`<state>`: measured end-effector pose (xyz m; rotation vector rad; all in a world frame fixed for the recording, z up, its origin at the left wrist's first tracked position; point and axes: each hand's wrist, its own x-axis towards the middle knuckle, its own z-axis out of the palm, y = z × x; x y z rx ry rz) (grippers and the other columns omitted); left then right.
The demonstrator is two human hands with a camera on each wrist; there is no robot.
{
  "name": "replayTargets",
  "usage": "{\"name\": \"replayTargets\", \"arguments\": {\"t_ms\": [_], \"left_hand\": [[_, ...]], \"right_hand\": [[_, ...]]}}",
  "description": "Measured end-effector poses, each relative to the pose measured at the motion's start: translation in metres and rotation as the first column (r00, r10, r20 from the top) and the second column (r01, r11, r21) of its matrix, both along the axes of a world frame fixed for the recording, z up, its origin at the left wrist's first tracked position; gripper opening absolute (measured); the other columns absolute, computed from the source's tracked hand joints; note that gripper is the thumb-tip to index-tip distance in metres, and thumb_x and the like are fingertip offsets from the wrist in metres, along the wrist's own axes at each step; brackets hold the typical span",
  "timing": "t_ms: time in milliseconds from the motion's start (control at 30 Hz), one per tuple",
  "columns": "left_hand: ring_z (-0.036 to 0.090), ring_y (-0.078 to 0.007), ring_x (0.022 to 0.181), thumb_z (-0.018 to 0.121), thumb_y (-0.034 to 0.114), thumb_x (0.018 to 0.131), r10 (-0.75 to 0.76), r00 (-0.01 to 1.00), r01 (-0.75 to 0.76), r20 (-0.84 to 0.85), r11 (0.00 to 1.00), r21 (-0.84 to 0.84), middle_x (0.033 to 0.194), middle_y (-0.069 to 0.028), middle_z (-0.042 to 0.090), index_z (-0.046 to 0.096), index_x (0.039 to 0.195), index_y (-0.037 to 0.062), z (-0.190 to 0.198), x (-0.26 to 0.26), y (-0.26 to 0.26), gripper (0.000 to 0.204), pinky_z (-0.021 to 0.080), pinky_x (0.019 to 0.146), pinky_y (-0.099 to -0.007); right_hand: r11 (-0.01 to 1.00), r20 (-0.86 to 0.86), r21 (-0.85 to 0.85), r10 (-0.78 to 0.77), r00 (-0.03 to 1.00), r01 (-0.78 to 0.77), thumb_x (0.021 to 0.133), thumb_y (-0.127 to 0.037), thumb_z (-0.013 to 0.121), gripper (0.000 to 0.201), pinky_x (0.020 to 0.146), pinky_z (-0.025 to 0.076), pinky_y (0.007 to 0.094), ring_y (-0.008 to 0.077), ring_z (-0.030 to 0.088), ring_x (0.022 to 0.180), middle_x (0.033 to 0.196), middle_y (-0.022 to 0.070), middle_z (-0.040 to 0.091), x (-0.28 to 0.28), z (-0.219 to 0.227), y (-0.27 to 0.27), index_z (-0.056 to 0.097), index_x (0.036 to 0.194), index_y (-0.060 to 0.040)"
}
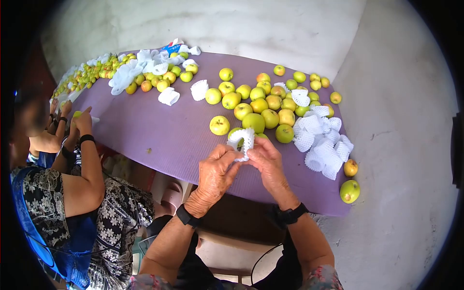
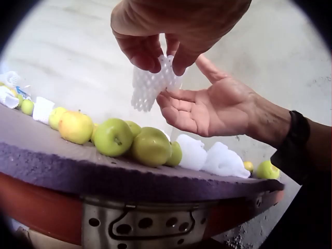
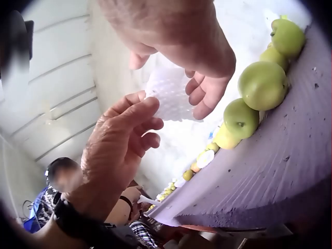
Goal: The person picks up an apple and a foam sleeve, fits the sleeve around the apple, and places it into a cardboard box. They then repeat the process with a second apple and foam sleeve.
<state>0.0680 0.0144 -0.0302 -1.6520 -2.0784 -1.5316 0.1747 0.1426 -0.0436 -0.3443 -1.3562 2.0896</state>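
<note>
Over the near edge of the table, my left hand (image 1: 215, 172) pinches a white foam net fruit sleeve (image 1: 248, 143) between thumb and fingers. The sleeve's mouth is spread into a loop in the head view. My right hand (image 1: 268, 164) is at the sleeve's other side. In the left wrist view its palm (image 2: 225, 106) faces up, the fingers are loosely bent with tips at the net, and the thumb stands apart. Just beyond the sleeve lie green apples, the closest a large one (image 1: 253, 123); another is partly hidden behind the sleeve.
Loose foam sleeves (image 1: 321, 140) are heaped at the right of the purple table (image 1: 159, 125). Two apples, one green (image 1: 350, 191), lie by the right edge. More apples and sleeves (image 1: 126, 76) stretch along the far left. Another person (image 1: 82, 183) sits at my left; walls stand behind and right.
</note>
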Motion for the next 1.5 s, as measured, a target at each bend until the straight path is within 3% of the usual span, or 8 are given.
{"name": "replayTargets", "arguments": {"t_ms": [167,433,567,700,833,1000,1200,1500], "left_hand": [[0.062,-0.0208,0.085,0.079,0.005,0.072,0.005,0.993,-0.010,0.121,0.999,0.042,0.106,-0.0096,0.062,0.068,0.108,0.0070,0.012,-0.004,-0.008,0.038,0.051,0.066,-0.0292],[0.057,-0.0350,0.112,0.068,-0.003,0.065,-0.152,0.988,0.152,0.013,0.988,-0.025,0.126,-0.0161,0.057,0.064,0.121,0.0107,0.024,-0.029,-0.017,0.058,0.051,0.089,-0.0383],[0.061,-0.0326,0.107,0.060,-0.008,0.067,-0.338,0.938,0.345,0.071,0.930,-0.128,0.112,-0.0161,0.066,0.070,0.103,0.0021,0.024,-0.038,-0.024,0.039,0.050,0.091,-0.0364],[0.065,-0.0225,0.085,0.061,-0.007,0.070,-0.165,0.947,0.223,0.276,0.955,-0.193,0.095,-0.0115,0.069,0.070,0.097,0.0020,0.033,-0.041,-0.033,0.030,0.051,0.078,-0.0309],[0.067,-0.0234,0.071,0.061,-0.002,0.075,0.055,0.990,-0.030,0.132,0.982,-0.188,0.089,-0.0121,0.069,0.071,0.096,0.0050,0.025,-0.049,-0.034,0.025,0.051,0.065,-0.0308],[0.067,-0.0312,0.072,0.067,0.008,0.075,0.217,0.973,-0.202,0.073,0.964,-0.171,0.086,-0.0132,0.069,0.071,0.094,0.0061,0.009,-0.055,-0.029,0.019,0.053,0.068,-0.0373],[0.065,-0.0238,0.073,0.075,0.013,0.073,0.375,0.925,-0.379,-0.061,0.910,-0.168,0.082,-0.0096,0.064,0.070,0.090,0.0030,0.010,-0.052,-0.025,0.020,0.052,0.067,-0.0346],[0.061,-0.0218,0.063,0.076,0.018,0.072,0.438,0.894,-0.447,-0.093,0.863,-0.235,0.071,-0.0082,0.061,0.070,0.087,0.0060,0.010,-0.046,-0.024,0.019,0.050,0.061,-0.0360]], "right_hand": [[0.999,-0.052,-0.019,-0.031,0.998,0.030,0.085,-0.002,0.067,0.031,0.081,0.051,0.0284,0.0123,0.062,0.093,0.106,0.0057,0.066,0.002,-0.003,0.001,0.059,0.115,-0.0017],[0.939,0.217,0.035,0.328,0.920,-0.343,0.085,-0.010,0.067,0.031,0.074,0.051,0.0268,0.0123,0.062,0.088,0.098,0.0048,0.065,0.007,0.002,-0.005,0.059,0.114,-0.0026],[0.887,0.259,0.034,0.438,0.861,-0.461,0.084,-0.011,0.068,0.036,0.071,0.051,0.0267,0.0131,0.062,0.087,0.097,0.0063,0.065,0.005,0.003,-0.015,0.055,0.116,-0.0023],[0.869,0.304,0.103,0.435,0.847,-0.484,0.082,-0.008,0.070,0.039,0.070,0.052,0.0275,0.0139,0.062,0.085,0.098,0.0077,0.064,0.001,-0.004,-0.012,0.054,0.118,-0.0019],[0.904,0.315,0.395,0.032,0.948,-0.162,0.082,-0.007,0.070,0.039,0.071,0.052,0.0279,0.0139,0.061,0.086,0.100,0.0066,0.063,0.006,0.003,-0.003,0.056,0.118,-0.0030],[0.633,0.166,0.736,-0.512,0.843,0.240,0.080,-0.006,0.070,0.040,0.076,0.053,0.0313,0.0201,0.062,0.093,0.111,0.0102,0.062,0.012,-0.011,0.042,0.057,0.118,-0.0035],[0.478,0.259,0.874,-0.609,0.750,0.087,0.079,-0.011,0.069,0.053,0.103,0.040,0.0446,0.0370,0.049,0.122,0.128,0.0224,0.054,0.017,-0.013,0.052,0.051,0.128,-0.0016],[0.612,0.439,0.784,-0.428,0.790,-0.104,0.082,-0.016,0.068,0.064,0.113,0.030,0.0445,0.0399,0.036,0.136,0.143,0.0264,0.042,0.015,-0.008,0.052,0.042,0.138,-0.0002]]}}
